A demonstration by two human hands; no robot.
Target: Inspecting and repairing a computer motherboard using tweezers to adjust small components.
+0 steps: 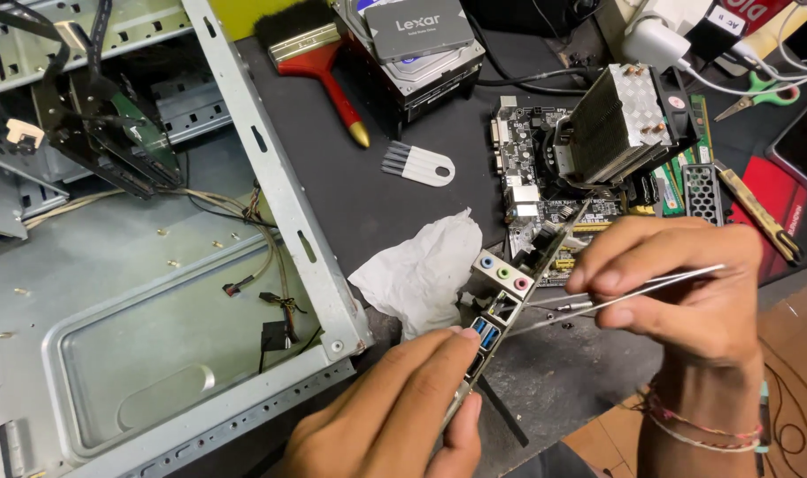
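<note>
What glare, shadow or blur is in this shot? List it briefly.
Head view: even overhead light; soft glare on the bare steel computer case and on the thin metal tweezers in the right hand; slight blur on the left hand at the silver port plate; edges bend slightly; crumpled white tissue sharp.

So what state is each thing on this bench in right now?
Left hand: gripping the port plate.
Right hand: pinching tweezers shut.
Port plate: held up, tilted.
Tweezers: tips at the plate.
Computer case: open, cables loose.
Motherboard: out of the case, cooler fitted.
Tissue: crumpled.
Brush: lying flat.
</note>
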